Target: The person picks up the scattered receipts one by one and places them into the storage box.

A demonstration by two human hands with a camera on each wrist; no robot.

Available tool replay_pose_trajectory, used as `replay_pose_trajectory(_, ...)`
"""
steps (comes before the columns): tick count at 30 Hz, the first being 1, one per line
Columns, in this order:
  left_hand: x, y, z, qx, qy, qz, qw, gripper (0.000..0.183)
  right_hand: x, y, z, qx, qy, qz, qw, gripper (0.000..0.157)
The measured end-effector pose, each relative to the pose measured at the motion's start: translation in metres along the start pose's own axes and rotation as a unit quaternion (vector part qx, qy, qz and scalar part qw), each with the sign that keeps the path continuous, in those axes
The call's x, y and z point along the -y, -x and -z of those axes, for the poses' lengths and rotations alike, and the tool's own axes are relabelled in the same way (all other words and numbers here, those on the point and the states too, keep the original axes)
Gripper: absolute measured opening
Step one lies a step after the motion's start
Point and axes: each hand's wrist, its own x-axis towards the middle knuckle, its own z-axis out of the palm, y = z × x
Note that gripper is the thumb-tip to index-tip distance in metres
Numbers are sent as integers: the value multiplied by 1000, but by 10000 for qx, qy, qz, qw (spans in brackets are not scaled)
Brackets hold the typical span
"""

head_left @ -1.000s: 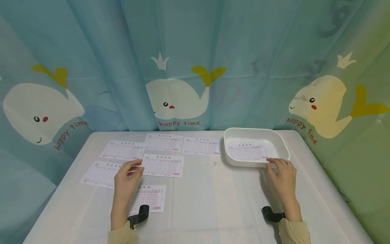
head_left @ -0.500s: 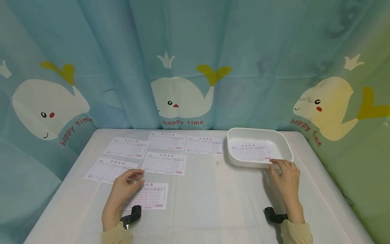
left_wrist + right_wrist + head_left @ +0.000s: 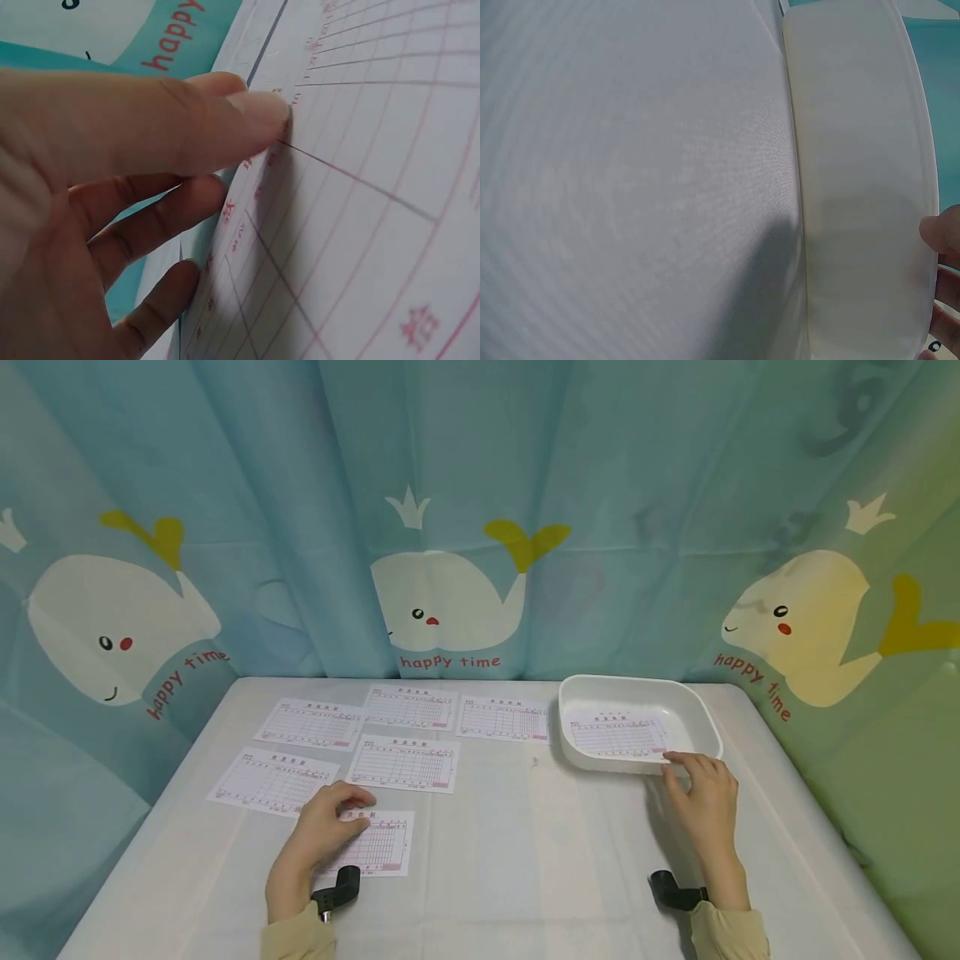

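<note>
My left hand [image 3: 322, 831] is over the nearest printed receipt slip [image 3: 390, 845], which lies flat on the table. In the left wrist view the thumb [image 3: 255, 120] is at the slip's printed face, and the loosely bent fingers [image 3: 169, 300] reach towards its far edge. A gap shows between thumb and fingers; whether they touch the paper is hard to tell. At the right, my right hand [image 3: 705, 797] pinches the near rim of a white plastic tray [image 3: 693, 727], thumb outside and fingers over the edge. Inside the tray lies at least one receipt slip [image 3: 618, 735].
Several more receipt slips lie spread over the left and back of the table, among them a far left slip [image 3: 311, 723], a middle slip [image 3: 405, 763] and a slip beside the tray [image 3: 504, 720]. A blue curtain [image 3: 465, 443] hangs behind the white-covered table [image 3: 510, 860].
My left hand has come down and nearer, from the middle and left slips to the nearest slip. The right hand keeps hold of the tray's rim. The view has shifted slightly.
</note>
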Motion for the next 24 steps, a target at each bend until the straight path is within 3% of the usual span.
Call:
replay_pose_trajectory(5,-1,0,-2,-88,-169,-145,9997,27,0,-1,-1,-46,-21,55,10000,16)
replay_pose_trajectory(24,-7,0,-1,187,-227,25,9996,21,-1,-1,-1,-103,6,111,9999,16)
